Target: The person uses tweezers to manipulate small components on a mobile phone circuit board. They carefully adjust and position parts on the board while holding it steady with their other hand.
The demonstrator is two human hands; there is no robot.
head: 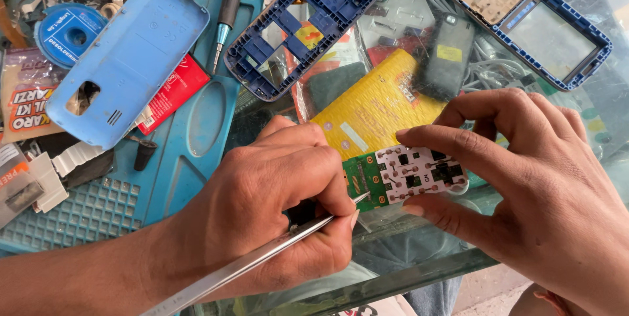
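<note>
Precariously, the left hand [282, 198], clamped on thin steel tweezers [262, 257], probes a small green-and-white phone circuit board [406, 175] pinched by the right hand [537, 178]; a slip could scratch its contacts.

Left hand [282, 204]: enters from lower left, forearm bare, back of hand up, fingers curled into a tight pen-style pinch, thumb tucked under. Right hand [524, 178]: enters from lower right, fingers bent and spread, forefinger and thumb extended leftward, parallel, slightly apart
</note>
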